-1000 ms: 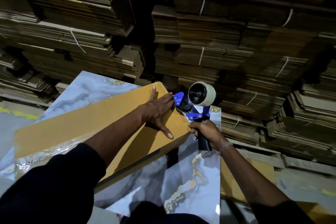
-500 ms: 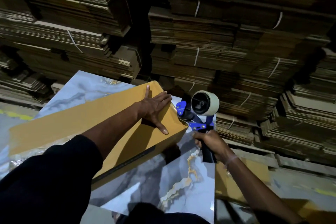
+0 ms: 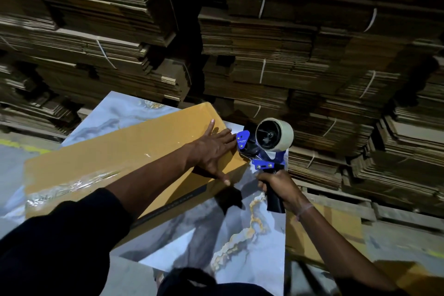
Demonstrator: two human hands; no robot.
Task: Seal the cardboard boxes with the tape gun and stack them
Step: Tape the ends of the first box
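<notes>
Surface: grey-blue marbled slab with gold veining (image 3: 252, 243) serves as the work table; it carries the box at a slant.
Right hand: right hand (image 3: 276, 185), nearest the camera on that side, has its fingers clenched round the black pistol handle of the blue tape gun with its pale tape roll (image 3: 266, 146).
Tape gun position: nose touches the far right end of the box, at the top corner edge; judged to be placed there to begin or finish a strip over that end.
Left hand: left hand (image 3: 213, 149) lies flat, fingers straight and spread, palm down on the box top just beside the gun's nose. It grasps nothing; probably it presses down to steady the box and smooth the tape.
Task object: long flat yellow-brown cardboard box (image 3: 115, 158) lies across the slab, its top closed.
Tape: glossy clear film shows along the near left edge of the box; whether it runs the whole length is hard to tell in this light.
Box contents: hidden.
Stacking: not yet begun for this box.
Background: strapped bundles of flattened brown cardboard (image 3: 252, 55) piled high behind the slab.
</notes>
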